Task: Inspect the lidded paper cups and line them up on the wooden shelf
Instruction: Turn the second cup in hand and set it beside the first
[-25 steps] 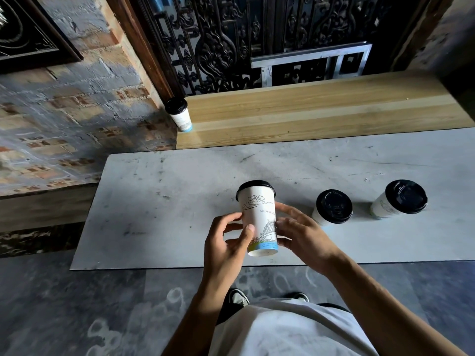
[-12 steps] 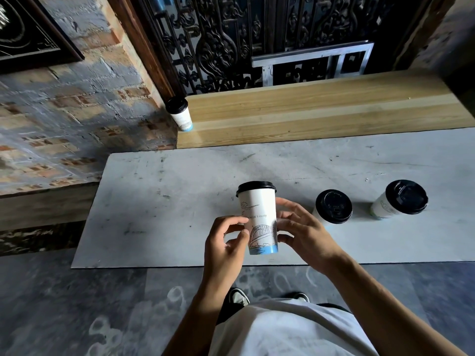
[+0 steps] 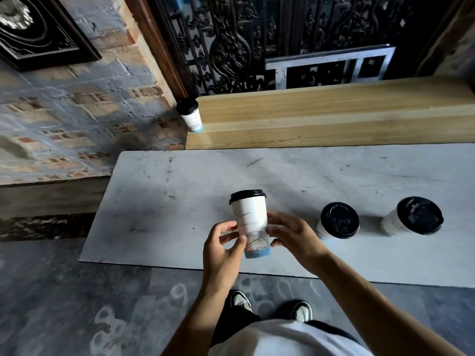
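Cup (image 3: pixel 250 224) turned since a second ago, print now facing; left hand (image 3: pixel 223 249) and right hand (image 3: pixel 291 236) pinch it with curled fingers. Inspection ongoing; shelf (image 3: pixel 334 119) holds one.

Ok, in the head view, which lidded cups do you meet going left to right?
Cup on the wooden shelf's left end → cup held in both hands → nearer cup standing on the grey board → far-right cup on the board.

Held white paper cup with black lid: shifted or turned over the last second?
Yes. The held white paper cup turned between the fingers, its print facing differently, but hardly shifted relative to the nearer black-lidded cup on the table.
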